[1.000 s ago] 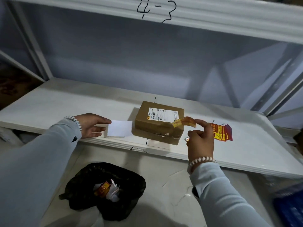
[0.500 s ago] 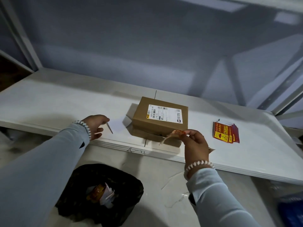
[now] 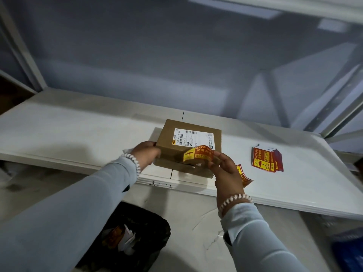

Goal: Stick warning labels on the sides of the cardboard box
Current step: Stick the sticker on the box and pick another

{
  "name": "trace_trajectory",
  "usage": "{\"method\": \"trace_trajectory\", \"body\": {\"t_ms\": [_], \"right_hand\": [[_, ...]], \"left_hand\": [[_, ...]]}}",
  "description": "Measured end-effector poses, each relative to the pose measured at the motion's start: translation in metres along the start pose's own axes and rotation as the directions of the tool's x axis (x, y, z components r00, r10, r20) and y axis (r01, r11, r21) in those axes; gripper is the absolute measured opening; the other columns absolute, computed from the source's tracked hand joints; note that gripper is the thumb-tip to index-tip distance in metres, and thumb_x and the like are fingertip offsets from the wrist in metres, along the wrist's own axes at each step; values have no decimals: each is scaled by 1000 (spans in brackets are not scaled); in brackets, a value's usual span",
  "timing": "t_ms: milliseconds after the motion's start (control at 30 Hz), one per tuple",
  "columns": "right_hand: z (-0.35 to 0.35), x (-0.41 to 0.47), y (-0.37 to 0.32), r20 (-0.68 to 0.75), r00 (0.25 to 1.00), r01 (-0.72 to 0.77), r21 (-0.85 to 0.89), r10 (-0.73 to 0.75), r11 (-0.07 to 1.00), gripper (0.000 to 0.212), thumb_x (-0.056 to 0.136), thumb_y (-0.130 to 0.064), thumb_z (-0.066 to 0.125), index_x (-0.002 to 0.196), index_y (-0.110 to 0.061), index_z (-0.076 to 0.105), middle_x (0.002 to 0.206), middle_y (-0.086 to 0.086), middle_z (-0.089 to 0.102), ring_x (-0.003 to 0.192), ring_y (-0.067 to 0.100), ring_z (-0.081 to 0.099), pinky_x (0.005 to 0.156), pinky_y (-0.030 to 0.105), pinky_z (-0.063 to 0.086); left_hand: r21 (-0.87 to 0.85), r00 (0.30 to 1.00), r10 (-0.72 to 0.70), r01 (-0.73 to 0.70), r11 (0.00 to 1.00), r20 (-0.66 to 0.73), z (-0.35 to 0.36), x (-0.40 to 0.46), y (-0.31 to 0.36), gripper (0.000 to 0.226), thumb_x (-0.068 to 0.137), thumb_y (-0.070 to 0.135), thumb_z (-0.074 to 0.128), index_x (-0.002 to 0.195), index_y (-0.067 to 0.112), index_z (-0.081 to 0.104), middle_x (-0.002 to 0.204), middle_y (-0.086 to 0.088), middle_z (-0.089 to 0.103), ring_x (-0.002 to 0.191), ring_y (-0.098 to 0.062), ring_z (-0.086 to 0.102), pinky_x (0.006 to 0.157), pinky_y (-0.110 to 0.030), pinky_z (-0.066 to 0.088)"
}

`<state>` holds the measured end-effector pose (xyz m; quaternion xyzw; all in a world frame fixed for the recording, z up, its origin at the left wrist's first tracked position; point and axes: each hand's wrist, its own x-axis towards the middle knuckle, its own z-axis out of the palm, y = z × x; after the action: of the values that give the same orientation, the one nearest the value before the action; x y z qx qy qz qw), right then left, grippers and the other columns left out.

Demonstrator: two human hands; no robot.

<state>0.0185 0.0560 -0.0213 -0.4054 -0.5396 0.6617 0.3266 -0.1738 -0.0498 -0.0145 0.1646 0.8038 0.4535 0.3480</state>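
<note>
The box [image 3: 188, 146] lies flat near the front edge of the white shelf [image 3: 78, 134], with a white shipping label [image 3: 193, 137] on its top. All places here are given from the box.

The left hand [image 3: 146, 154] rests against the left side of the box, fingers bent around the near left corner; some white paper shows just behind this hand, but how it is held I cannot tell. The right hand [image 3: 225, 171] is at the near right corner of the box. Its fingers pinch a red and yellow sticker [image 3: 198, 154] with the words "KEEP" and an umbrella sign, curled and held over the front edge of the box; whether it already touches the cardboard I cannot tell. A second sticker [image 3: 243, 176] sticks out from under the same hand, to the right of it.

Further right of the box, well apart, a small pile of stickers [image 3: 267, 160] lies on the shelf. In front of the box and lower, on the floor, stands a black bag [image 3: 149, 228] with scraps of paper inside. Both wrists carry a white bead bracelet.
</note>
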Motion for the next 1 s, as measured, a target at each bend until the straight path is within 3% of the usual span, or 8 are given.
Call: {"method": "trace_trajectory", "body": {"t_ms": [133, 267, 333, 433, 600, 700, 800, 1000], "right_hand": [[-1, -2, -9, 19, 999, 45, 48, -46, 998, 42, 83, 1, 63, 87, -41, 68, 122, 7, 65, 113, 25, 59, 86, 32, 47], [-8, -9, -37, 54, 996, 64, 79, -68, 995, 43, 83, -2, 61, 101, -40, 64, 114, 10, 68, 101, 26, 64, 74, 32, 49], [-14, -16, -55, 59, 996, 53, 104, -60, 993, 39, 86, -3, 58, 110, -34, 61, 103, 8, 70, 85, 22, 65, 66, 31, 49], [-23, -31, -77, 97, 993, 54, 136, -67, 989, 33, 87, -6, 58, 108, -31, 59, 100, 12, 70, 77, 26, 65, 70, 43, 52], [-29, -75, -100, 149, 981, 112, 78, -123, 991, 27, 89, -5, 58, 102, -28, 58, 110, 12, 68, 90, 33, 65, 58, 35, 54], [-31, -100, -108, 176, 969, 171, 29, -174, 985, 31, 87, -2, 59, 99, -31, 57, 111, 10, 67, 91, 30, 64, 48, 22, 48], [-34, -126, -116, 226, 945, 231, 50, -237, 972, 32, 87, 2, 58, 100, -27, 57, 112, 9, 68, 90, 25, 64, 51, 17, 47], [-49, -157, -134, 132, 930, 324, 142, -342, 935, 22, 85, 2, 62, 89, -19, 58, 111, 3, 68, 93, 23, 64, 64, 31, 51]], "left_hand": [[53, 998, 56, -54, 997, -38, 9, -12, 12, 10, 72, 9, 55, 79, 10, 62, 76, -7, 57, 74, -23, 51, 68, -28, 41], [-85, 992, 111, -116, 990, -67, 10, -26, 27, 22, 76, 29, 56, 95, 20, 65, 97, -6, 67, 86, -24, 58, 77, -33, 47], [-256, 998, 48, -56, 965, -38, 8, -37, 37, 43, 69, 59, 58, 98, 27, 61, 106, -4, 65, 93, -26, 59, 85, -39, 49], [-427, 997, -71, 68, 902, 8, 2, -42, 42, 102, 37, 98, 51, 110, 28, 60, 114, -5, 66, 107, -33, 62, 92, -56, 49], [-477, 979, -201, 170, 862, -15, -10, -29, 25, 137, 15, 104, 45, 130, 30, 52, 130, -5, 61, 113, -40, 61, 99, -56, 45], [-530, 970, -241, 206, 822, 3, -19, -105, 62, 92, 49, 77, 70, 113, 13, 57, 112, -14, 65, 104, -38, 64, 101, -55, 45], [-506, 960, -275, 265, 821, 56, -22, -159, 77, 37, 77, 46, 62, 81, 10, 56, 82, -16, 61, 86, -33, 61, 94, -44, 48], [-537, 897, -374, 440, 720, 234, -36, -212, 71, 32, 58, 43, 61, 78, 18, 58, 89, -15, 63, 89, -35, 60, 88, -45, 39]]}}
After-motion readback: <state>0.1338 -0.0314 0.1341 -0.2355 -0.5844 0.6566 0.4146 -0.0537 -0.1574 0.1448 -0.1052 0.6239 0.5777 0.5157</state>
